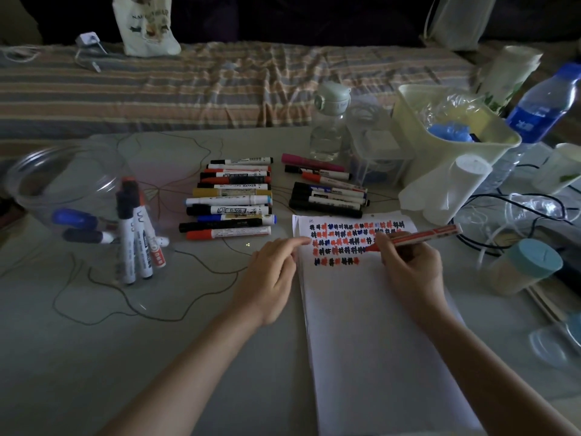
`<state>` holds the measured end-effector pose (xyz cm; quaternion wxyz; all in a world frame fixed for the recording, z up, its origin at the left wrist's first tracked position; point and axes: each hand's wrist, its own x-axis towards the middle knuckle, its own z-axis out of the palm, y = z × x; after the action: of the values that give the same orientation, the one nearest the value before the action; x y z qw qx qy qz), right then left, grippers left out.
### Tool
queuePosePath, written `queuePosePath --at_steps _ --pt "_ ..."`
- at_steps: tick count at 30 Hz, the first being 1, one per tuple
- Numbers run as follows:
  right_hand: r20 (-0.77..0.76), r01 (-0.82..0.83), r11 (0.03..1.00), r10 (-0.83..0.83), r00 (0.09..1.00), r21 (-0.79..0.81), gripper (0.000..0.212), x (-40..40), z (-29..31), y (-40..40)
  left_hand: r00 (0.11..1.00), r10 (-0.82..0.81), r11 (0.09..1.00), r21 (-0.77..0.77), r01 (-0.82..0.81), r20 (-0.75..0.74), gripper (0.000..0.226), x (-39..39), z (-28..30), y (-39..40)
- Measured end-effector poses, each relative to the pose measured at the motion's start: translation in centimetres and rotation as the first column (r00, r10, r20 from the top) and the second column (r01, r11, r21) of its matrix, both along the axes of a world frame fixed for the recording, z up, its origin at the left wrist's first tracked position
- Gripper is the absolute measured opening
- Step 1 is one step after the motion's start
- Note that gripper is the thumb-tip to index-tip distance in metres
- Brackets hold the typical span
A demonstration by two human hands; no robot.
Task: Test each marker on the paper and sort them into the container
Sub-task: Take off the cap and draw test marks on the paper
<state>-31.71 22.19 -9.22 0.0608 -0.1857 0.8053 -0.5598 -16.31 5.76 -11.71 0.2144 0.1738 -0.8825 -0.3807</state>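
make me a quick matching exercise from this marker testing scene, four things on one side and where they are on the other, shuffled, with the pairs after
Things
1. red marker
2. left hand
3. clear container
4. blue-capped bottle

Places
A. far right, behind the pale bin
B. on the left of the table, markers standing in it
C. gripped in the right hand, tip on the paper
D. fingertips at the paper's left edge

Pairs: 1-C, 2-D, 3-B, 4-A
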Motion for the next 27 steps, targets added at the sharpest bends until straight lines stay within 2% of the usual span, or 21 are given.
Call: queuePosePath --at_steps 2,5,8,11,14,17,23,27 --pt "0.108 -0.008 0.999 0.014 0.994 -0.052 0.032 0.0 0.6 -0.1 0.999 0.026 0.997 0.073 -0.023 -0.037 0.036 0.4 0.6 0.0" --pt "0.234 -0.030 0.982 0.074 0.969 -0.187 0.034 0.1 2.6 0.1 0.987 0.134 0.939 0.328 -0.099 -0.084 0.032 1.6 2.6 0.6" --pt "0.257 -0.070 0.965 0.136 0.957 -0.252 0.033 2.4 5.2 0.5 0.938 0.313 0.754 0.641 -0.147 -0.152 0.027 3.6 5.0 1.8" --pt "0.394 -0.165 0.930 0.294 0.871 -0.329 0.040 7.3 6.5 1.1 0.913 0.390 0.565 0.814 -0.133 -0.122 0.025 5.9 6.5 3.5" --pt "0.502 -0.188 0.888 0.400 0.767 -0.421 0.028 12.1 7.2 1.5 0.929 0.361 0.469 0.877 -0.107 -0.080 0.034 7.7 7.1 5.0" --pt "0.495 -0.156 0.876 0.395 0.773 -0.456 0.023 14.5 7.9 1.6 0.932 0.347 0.413 0.909 -0.051 -0.105 0.028 9.1 7.8 5.9" --pt "0.510 -0.107 0.870 0.377 0.774 -0.481 0.021 16.2 8.9 2.1 0.927 0.362 0.481 0.871 -0.099 -0.095 0.036 11.2 8.4 6.4" --pt "0.506 -0.132 0.876 0.384 0.772 -0.464 0.029 16.5 9.0 1.9 0.938 0.326 0.473 0.879 -0.052 -0.120 0.035 11.3 8.5 6.7"
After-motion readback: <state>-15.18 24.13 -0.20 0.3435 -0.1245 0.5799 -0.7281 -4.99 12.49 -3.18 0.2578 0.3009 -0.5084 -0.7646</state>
